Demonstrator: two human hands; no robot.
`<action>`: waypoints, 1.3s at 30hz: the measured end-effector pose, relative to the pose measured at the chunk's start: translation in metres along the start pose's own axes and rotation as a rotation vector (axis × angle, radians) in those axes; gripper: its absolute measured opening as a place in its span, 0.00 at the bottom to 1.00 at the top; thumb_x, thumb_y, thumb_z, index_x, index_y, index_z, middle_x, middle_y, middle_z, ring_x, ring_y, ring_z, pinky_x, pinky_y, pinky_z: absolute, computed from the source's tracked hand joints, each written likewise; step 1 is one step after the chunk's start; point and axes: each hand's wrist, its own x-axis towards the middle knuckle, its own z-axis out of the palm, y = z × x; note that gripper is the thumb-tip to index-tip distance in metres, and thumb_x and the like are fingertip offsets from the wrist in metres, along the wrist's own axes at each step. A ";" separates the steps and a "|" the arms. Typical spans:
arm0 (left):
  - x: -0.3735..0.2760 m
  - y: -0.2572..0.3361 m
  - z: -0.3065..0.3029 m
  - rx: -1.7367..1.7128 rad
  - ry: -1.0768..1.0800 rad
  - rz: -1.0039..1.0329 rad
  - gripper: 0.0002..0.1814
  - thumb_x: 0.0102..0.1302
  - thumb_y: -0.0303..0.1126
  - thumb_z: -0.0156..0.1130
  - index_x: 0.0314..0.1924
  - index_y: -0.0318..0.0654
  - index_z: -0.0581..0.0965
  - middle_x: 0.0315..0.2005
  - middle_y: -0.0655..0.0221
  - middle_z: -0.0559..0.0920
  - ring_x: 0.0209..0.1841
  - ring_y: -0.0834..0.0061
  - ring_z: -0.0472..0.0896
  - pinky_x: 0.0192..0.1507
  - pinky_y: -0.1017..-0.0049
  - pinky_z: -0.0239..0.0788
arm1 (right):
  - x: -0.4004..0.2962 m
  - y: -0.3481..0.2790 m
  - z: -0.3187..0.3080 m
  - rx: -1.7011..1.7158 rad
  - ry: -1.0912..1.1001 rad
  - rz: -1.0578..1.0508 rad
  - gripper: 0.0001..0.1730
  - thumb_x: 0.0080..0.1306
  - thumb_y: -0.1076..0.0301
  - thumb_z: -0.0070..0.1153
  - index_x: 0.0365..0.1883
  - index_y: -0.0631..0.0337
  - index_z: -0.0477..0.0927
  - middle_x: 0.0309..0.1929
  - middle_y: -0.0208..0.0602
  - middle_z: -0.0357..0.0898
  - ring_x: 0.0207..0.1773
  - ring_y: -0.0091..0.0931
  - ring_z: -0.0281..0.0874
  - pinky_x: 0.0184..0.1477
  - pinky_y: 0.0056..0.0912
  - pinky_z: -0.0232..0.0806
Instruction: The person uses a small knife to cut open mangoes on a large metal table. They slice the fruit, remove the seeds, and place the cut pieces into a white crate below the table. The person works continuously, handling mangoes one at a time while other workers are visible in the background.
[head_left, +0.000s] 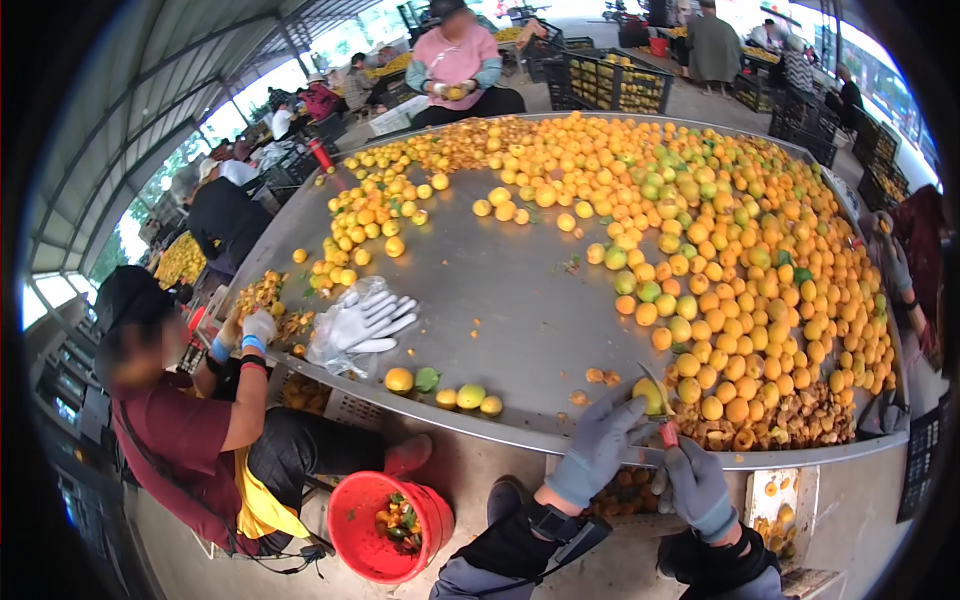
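Observation:
At the near edge of a metal table, my left hand, in a grey glove, holds a yellow-green apricot-like fruit. My right hand, gloved alike, grips the red handle of a small knife. The curved blade lies against the fruit's upper right side. Just right of the hands, many orange and greenish fruits cover the table beside a heap of brown-orange scraps. A few cut pieces lie left of the held fruit.
A co-worker sits at the left near a red bucket with scraps. White gloves in clear plastic lie on the table's left part. Another person sits across it; a further one is at the right. Crates stand below the near edge.

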 end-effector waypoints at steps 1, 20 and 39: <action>0.003 -0.006 -0.008 -0.020 0.048 0.050 0.26 0.73 0.30 0.57 0.68 0.30 0.65 0.56 0.61 0.78 0.57 0.67 0.79 0.60 0.65 0.73 | 0.004 -0.003 0.002 -0.095 -0.022 -0.098 0.15 0.76 0.63 0.43 0.39 0.67 0.76 0.17 0.31 0.75 0.16 0.19 0.73 0.20 0.24 0.64; 0.003 -0.009 -0.010 0.179 0.043 0.156 0.19 0.77 0.37 0.52 0.61 0.34 0.73 0.51 0.62 0.82 0.50 0.69 0.83 0.56 0.66 0.75 | 0.005 0.001 -0.002 -0.033 -0.080 0.013 0.14 0.77 0.64 0.45 0.41 0.66 0.76 0.16 0.31 0.72 0.17 0.19 0.71 0.22 0.27 0.64; 0.011 -0.004 -0.016 0.115 0.076 0.124 0.21 0.76 0.42 0.55 0.55 0.28 0.75 0.47 0.58 0.82 0.48 0.66 0.84 0.56 0.65 0.76 | -0.001 -0.019 -0.011 -0.022 -0.146 0.177 0.18 0.78 0.57 0.44 0.41 0.65 0.77 0.19 0.25 0.71 0.18 0.16 0.72 0.19 0.22 0.66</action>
